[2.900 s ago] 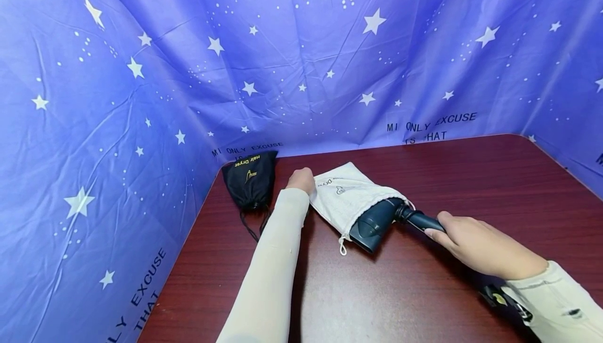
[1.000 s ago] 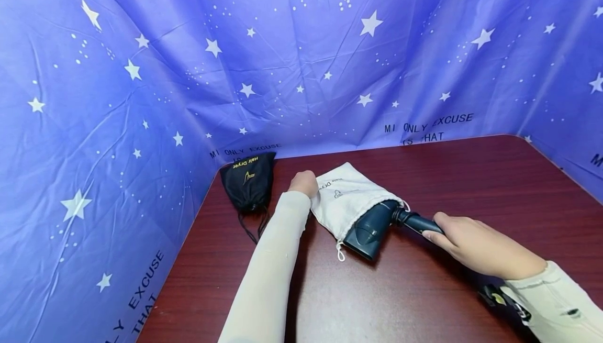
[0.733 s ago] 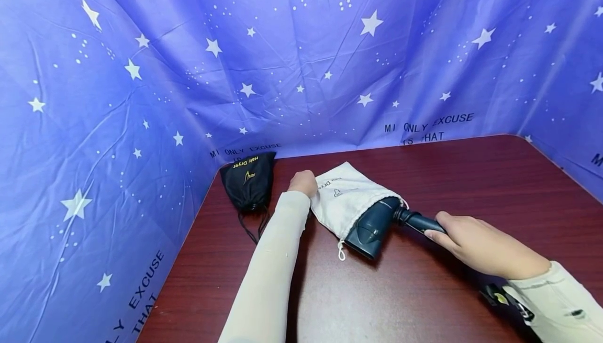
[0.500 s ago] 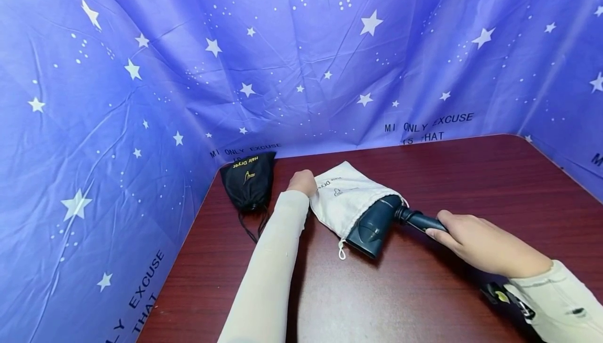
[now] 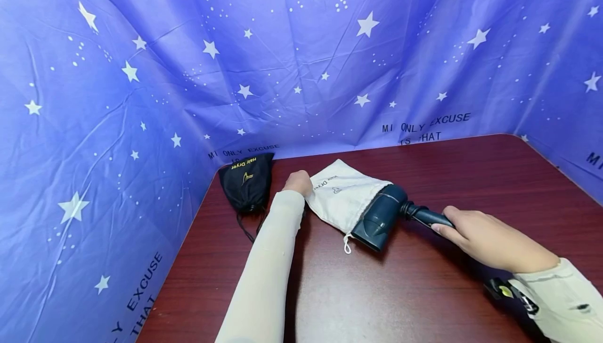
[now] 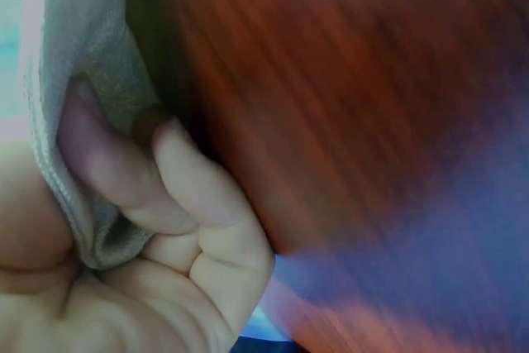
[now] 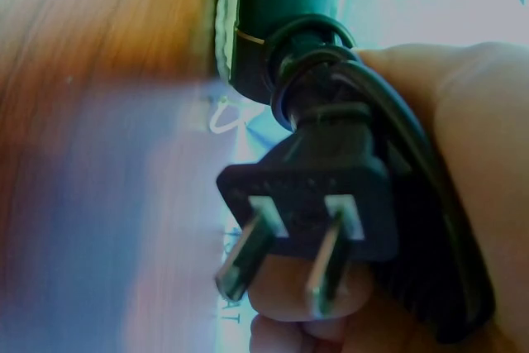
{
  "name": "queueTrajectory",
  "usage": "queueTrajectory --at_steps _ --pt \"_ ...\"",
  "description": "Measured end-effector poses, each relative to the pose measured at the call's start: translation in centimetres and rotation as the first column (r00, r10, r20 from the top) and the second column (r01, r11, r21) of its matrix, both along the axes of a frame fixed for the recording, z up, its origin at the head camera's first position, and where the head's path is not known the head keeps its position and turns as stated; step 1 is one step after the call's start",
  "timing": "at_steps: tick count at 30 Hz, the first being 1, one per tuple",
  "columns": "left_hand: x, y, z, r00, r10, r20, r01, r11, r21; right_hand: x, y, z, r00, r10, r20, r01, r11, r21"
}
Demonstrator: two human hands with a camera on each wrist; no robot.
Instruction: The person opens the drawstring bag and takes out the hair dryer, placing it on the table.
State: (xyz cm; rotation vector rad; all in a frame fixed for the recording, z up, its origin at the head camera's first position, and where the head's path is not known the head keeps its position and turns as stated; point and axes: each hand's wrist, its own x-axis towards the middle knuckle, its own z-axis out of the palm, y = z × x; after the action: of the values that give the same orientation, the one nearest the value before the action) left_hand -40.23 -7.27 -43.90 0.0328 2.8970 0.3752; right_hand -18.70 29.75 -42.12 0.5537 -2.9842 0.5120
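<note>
A dark blue hair dryer [image 5: 380,220] lies partly inside a white drawstring pouch [image 5: 346,196]; its nozzle and rear end show past the pouch's mouth. My right hand [image 5: 497,241] grips the dryer's handle. In the right wrist view, a black two-pin plug [image 7: 310,188] and wound black cord [image 7: 413,138] sit against the handle, within that hand. My left hand [image 5: 299,183] pinches the left edge of the pouch; its curled fingers [image 6: 211,196] and the folded cloth [image 6: 91,31] show in the left wrist view.
A black drawstring pouch [image 5: 247,183] lettered "Hair Dryer" lies at the back left of the red-brown table [image 5: 358,296]. A blue star-patterned curtain [image 5: 301,60] stands behind the table and at its sides.
The right hand has moved slightly right with the hair dryer, and more of its body shows outside the white pouch. The left hand keeps its hold on the pouch, nearly in place.
</note>
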Motion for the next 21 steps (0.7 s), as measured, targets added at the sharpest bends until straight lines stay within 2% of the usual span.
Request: queueTrajectory --at_steps 11,21 --pt "-0.2 0.0 0.1 1.0 -0.006 0.005 0.006 1.0 0.019 -0.3 0.7 0.1 1.0 -0.014 0.006 0.014 1.0 -0.016" --pt "0.3 0.0 0.5 1.0 -0.003 0.002 0.003 1.0 0.017 -0.7 1.3 -0.4 1.0 -0.026 -0.009 0.026 1.0 -0.017"
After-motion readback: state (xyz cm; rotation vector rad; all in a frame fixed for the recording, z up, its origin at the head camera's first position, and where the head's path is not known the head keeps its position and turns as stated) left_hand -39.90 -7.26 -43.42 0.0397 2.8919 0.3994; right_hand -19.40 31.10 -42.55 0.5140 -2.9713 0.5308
